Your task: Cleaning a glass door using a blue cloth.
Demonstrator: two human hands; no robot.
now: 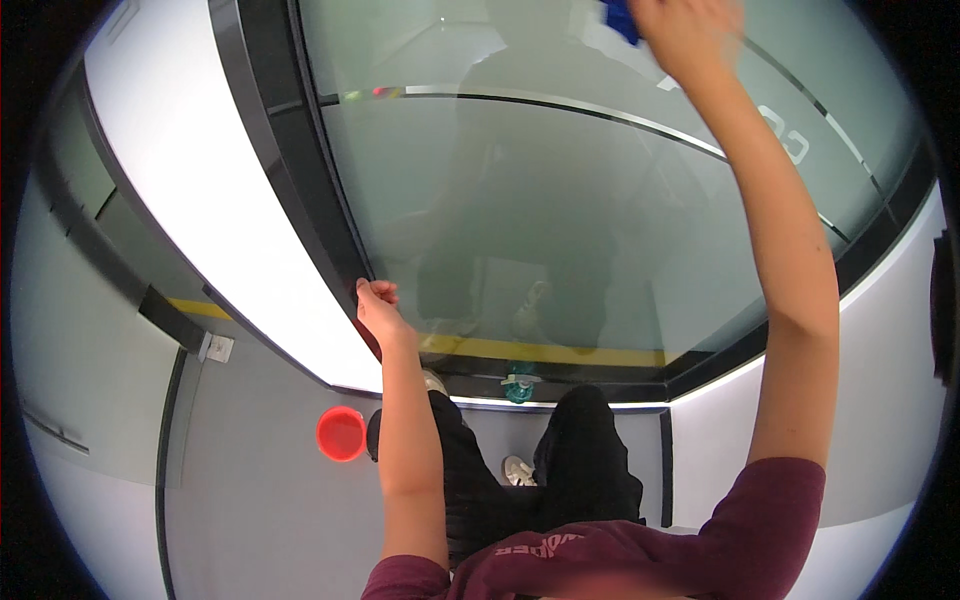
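Observation:
My right hand (pixel 685 30), blurred, is raised at the top of the frosted glass panel (pixel 520 200), shut on a blue cloth (pixel 622 18) held at the glass. My left hand (pixel 378 308) is low beside the panel's dark left frame (pixel 300 220), fingers loosely bent and apparently empty; whether it touches the frame is unclear. A teal spray bottle (pixel 518 388) stands at the foot of the panel.
A red bucket (pixel 341 433) sits on the grey floor (pixel 260 480) left of my legs, with a dark object partly hidden behind my left forearm. A white column (pixel 170 120) rises at left, and a pale wall (pixel 880 400) is at right.

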